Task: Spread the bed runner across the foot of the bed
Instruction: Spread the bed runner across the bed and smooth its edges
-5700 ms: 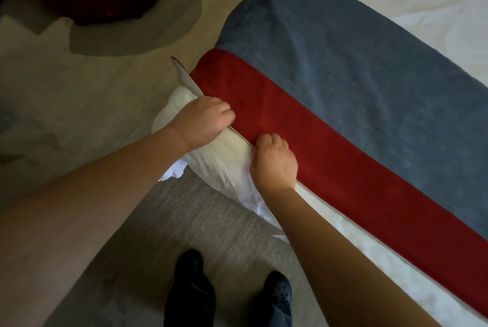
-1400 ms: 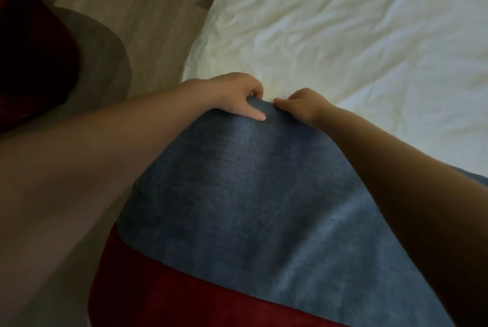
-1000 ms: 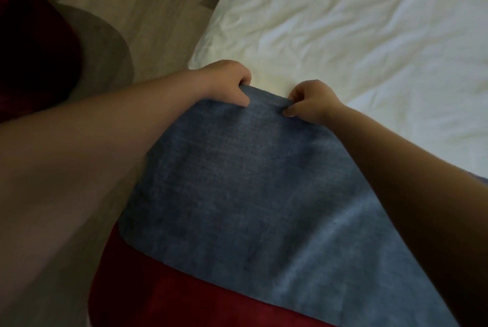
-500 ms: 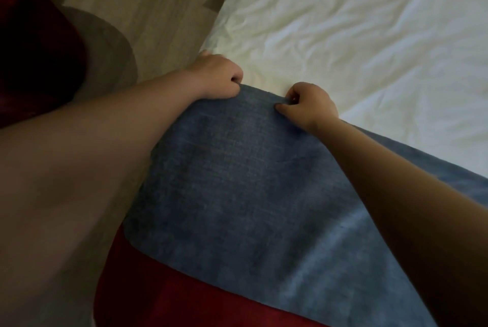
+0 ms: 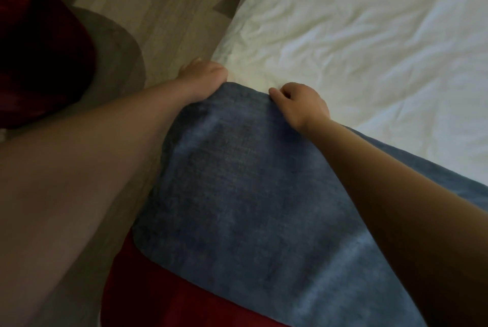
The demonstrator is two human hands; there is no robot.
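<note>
Nearest us: bed runner (image 5: 250,194), red band (image 5: 171,300) then blue panel, draped over bed corner. Our left hand (image 5: 203,78) grips its far edge, fingers curled; our right hand (image 5: 301,105) pinches same edge nearby. Beyond: wrinkled white sheet (image 5: 369,49).

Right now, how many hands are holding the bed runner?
2. The left hand grips the far blue edge of the bed runner at its corner; the right hand pinches the same edge just beside it.
</note>
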